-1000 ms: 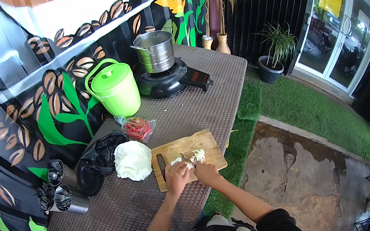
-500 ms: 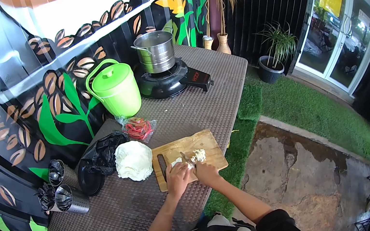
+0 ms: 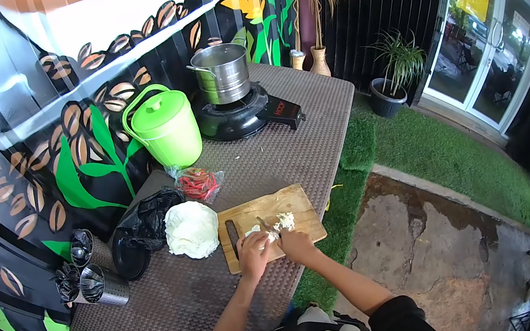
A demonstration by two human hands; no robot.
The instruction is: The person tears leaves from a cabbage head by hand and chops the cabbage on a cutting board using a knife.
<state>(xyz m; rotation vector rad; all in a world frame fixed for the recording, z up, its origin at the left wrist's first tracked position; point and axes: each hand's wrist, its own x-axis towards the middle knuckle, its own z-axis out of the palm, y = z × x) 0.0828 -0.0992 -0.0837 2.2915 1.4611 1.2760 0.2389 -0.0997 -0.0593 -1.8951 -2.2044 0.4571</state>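
Observation:
My right hand (image 3: 298,245) grips a knife (image 3: 263,222), its blade pointing away over the wooden cutting board (image 3: 300,200). With bent fingers, my left hand (image 3: 254,254) presses a pale piece of cabbage (image 3: 269,234) on the board, just left of the blade. The fingers partly cover that piece. Beyond the knife lies a small heap of pale shredded cabbage (image 3: 284,221). To the left of the board sits a large, pale head of cabbage (image 3: 192,230), its surface ruffled.
A bag of red chillies (image 3: 199,183), a lime-green lidded bucket (image 3: 165,127), and a steel pot (image 3: 222,74) on a black portable stove (image 3: 233,119) stand farther back on the woven table (image 3: 157,317). A black plastic bag (image 3: 148,220) and steel utensil cups (image 3: 104,285) are at left.
Both hands stay over the board, with only a slight shift of the right hand and knife. Nothing has been let go or picked up.

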